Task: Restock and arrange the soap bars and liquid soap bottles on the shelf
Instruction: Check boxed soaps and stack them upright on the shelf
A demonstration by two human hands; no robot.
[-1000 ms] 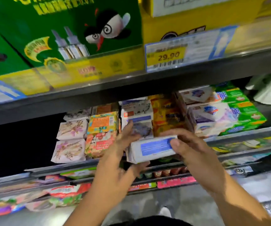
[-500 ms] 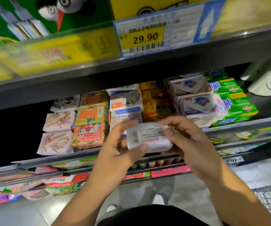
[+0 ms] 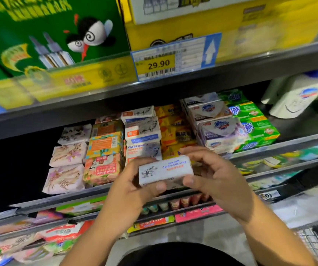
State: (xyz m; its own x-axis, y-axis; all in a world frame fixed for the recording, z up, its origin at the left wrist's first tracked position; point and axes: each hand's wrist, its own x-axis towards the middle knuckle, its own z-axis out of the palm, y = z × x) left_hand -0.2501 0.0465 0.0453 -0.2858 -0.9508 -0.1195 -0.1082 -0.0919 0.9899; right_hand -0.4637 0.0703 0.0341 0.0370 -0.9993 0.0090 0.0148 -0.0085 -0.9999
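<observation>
A white goat milk soap box (image 3: 164, 170) with blue and red print is held in front of the shelf (image 3: 280, 145). My left hand (image 3: 131, 186) grips its left end, thumb along the lower edge. My right hand (image 3: 217, 175) grips its right end, fingers curled over the top. Right behind it stands a stack of the same goat soap boxes (image 3: 143, 135). To the left are orange soap boxes (image 3: 104, 156) and floral wrapped bars (image 3: 66, 167). Yellow bars (image 3: 173, 131), white boxes (image 3: 217, 127) and green boxes (image 3: 254, 123) fill the right.
The shelf above carries green and yellow cartons and a 29.90 price tag (image 3: 158, 64). A white bottle (image 3: 296, 96) stands at the far right. Lower shelves hold packets (image 3: 62, 233). A wire basket (image 3: 315, 246) shows at the bottom right. Left of the floral bars the shelf is dark.
The soap box has been turned in my hands: first the blue label faced me, then a barcode side, now the printed front. Both hands stayed on it.
</observation>
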